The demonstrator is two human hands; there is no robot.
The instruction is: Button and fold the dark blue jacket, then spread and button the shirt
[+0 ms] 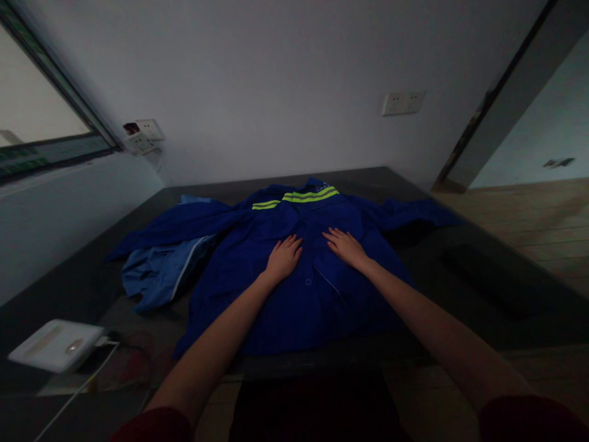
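The dark blue jacket (294,307) lies spread in the middle of the tabletop (363,181); to smooth it well, it seems better to press lightly and draw the cloth outward, away from the wrinkles. It has yellow-green bands (310,195) toward its far end and sleeves (175,224) reaching left and right. The left hand (284,256) and right hand (345,245) rest flat on its front, each grip extended, clamped on nothing. A lighter blue garment (156,270) lies at the left.
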